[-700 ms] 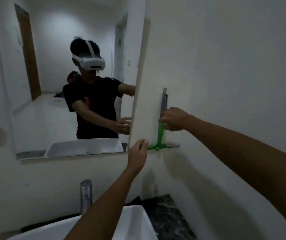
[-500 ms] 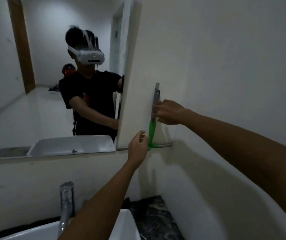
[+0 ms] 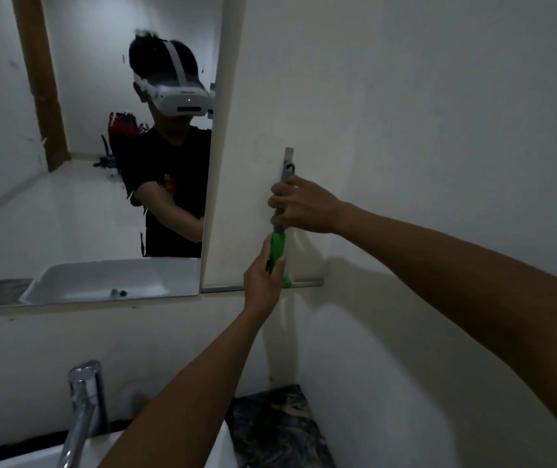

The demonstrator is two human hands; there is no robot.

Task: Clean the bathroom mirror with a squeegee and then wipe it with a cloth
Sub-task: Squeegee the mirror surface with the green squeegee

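Note:
The bathroom mirror (image 3: 84, 214) covers the wall ahead and reflects a person in a headset. A squeegee (image 3: 277, 246) with a green and grey handle stands upright against the mirror's right part, its green head down at the mirror's bottom edge. My right hand (image 3: 304, 206) grips the grey upper part of the handle. My left hand (image 3: 263, 282) comes up from below and holds the green lower part. No cloth is in view.
A chrome tap (image 3: 83, 400) and a white basin (image 3: 34, 457) sit below the mirror at the lower left. A dark marbled counter (image 3: 277, 427) fills the corner. A plain white wall (image 3: 439, 130) runs close along the right.
My left hand has moved from near the mirror's lower edge onto the green handle. My right hand has stayed on the grey part of the handle. The view has shifted a little.

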